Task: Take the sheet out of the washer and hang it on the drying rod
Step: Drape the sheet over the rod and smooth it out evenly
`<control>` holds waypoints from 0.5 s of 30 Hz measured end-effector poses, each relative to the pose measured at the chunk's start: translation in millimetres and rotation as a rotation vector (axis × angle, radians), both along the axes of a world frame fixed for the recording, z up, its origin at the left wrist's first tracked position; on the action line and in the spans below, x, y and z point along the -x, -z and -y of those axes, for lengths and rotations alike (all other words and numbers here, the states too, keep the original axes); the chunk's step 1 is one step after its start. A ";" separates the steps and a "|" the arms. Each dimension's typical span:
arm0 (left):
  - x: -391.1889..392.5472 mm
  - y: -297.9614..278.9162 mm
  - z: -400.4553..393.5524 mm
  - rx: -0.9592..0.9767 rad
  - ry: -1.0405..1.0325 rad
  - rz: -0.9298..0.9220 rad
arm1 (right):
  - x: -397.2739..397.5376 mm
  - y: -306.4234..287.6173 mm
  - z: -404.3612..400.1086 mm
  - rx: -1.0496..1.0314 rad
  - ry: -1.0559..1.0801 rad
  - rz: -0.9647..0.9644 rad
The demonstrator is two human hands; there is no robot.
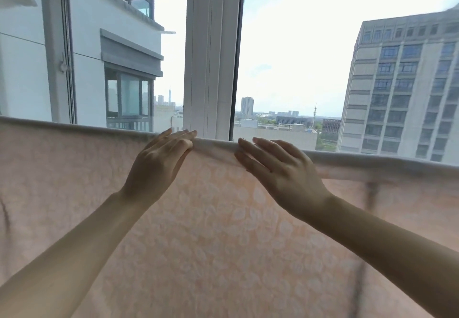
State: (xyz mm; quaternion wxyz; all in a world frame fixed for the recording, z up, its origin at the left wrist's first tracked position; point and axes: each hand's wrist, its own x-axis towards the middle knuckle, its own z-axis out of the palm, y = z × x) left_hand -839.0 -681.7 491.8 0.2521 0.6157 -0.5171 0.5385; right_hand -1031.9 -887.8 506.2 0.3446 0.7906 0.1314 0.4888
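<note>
Now | sheet (211, 230): pale pink, leaf-patterned, draped | both hands flat on fold

No readable text anywhere (buildings too distant).

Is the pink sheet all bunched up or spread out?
Spread out. The sheet hangs flat over the rod, reaching both picture edges, with both hands resting on its top fold.

Bare forearms (74, 255) — seemingly no sleeves
</note>
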 end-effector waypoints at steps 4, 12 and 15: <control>-1.9 -1.6 0.6 0.023 0.011 0.051 | -2.9 1.2 -3.1 -0.033 0.001 -0.007; -1.7 -2.9 9.6 0.091 0.005 0.141 | -1.0 0.0 -0.8 -0.075 -0.002 -0.011; -5.1 4.5 8.3 0.007 0.026 0.179 | -0.9 0.5 0.3 -0.051 0.003 0.011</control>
